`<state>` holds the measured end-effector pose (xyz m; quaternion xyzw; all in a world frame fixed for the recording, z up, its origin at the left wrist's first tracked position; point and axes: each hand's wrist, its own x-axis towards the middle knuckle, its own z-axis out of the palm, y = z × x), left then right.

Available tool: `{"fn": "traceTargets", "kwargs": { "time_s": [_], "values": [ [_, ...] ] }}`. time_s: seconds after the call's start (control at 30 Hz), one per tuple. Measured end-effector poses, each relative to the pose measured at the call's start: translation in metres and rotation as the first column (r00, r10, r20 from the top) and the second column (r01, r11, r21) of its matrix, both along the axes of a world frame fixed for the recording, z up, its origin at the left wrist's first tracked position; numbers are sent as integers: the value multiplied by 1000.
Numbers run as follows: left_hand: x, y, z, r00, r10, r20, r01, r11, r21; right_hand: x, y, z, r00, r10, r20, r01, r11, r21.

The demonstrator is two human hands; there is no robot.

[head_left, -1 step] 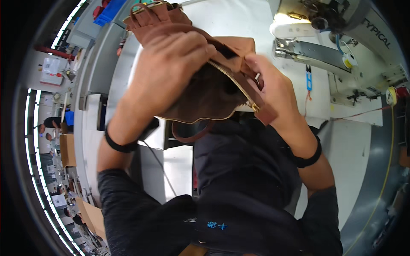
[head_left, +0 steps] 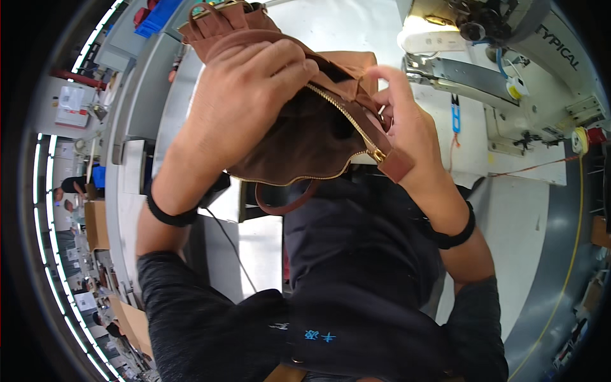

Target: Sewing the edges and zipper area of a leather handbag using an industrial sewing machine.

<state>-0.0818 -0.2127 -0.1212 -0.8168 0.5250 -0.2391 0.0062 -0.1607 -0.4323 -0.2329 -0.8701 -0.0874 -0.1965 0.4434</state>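
Note:
A brown handbag (head_left: 305,146) is held above my lap with its zipped mouth gaping and the dark lining showing. Its gold zipper (head_left: 340,109) runs along both edges to a brown end tab (head_left: 396,165). My left hand (head_left: 248,89) is closed over the bag's far left edge, its fingertips hidden by the folded material. At the right side, my right hand (head_left: 407,111) pinches the edge near the zipper's end, with the index finger lifted and bent. A rolled handle (head_left: 286,207) hangs below the bag on my side.
More gathered brown bag material (head_left: 219,25) lies beyond my left hand. A sewing machine (head_left: 471,79) stands at the right of the white table (head_left: 318,25). Blue-handled thread snips (head_left: 455,118) lie beside it, and a thread spool (head_left: 580,140) sits farther right.
My right index finger has lifted and bent a little above the bag's edge. The bag and my left hand stay nearly as they were; the whole view has shifted slightly.

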Motion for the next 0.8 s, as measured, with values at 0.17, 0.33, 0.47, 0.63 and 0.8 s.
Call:
{"fn": "traceTargets", "kwargs": {
  "time_s": [0.17,0.33,0.47,0.63,0.8],
  "values": [
    [-2,-22,-16,992,-118,50,121,991,-56,3,2,-7,999,-34,32,28,985,172],
    [7,-29,-28,987,-156,-26,156,988,-13,6,3,-17,991,-28,132,14,994,106],
    [5,-25,-19,980,-184,-78,184,983,-10,9,7,-16,954,-158,255,159,987,15],
    [14,-18,9,961,-1,-278,75,964,254,15,5,-7,993,84,83,-86,996,21],
    [63,-28,23,694,240,-679,133,884,448,25,8,-8,954,197,-225,-55,855,515]
  ]
}}
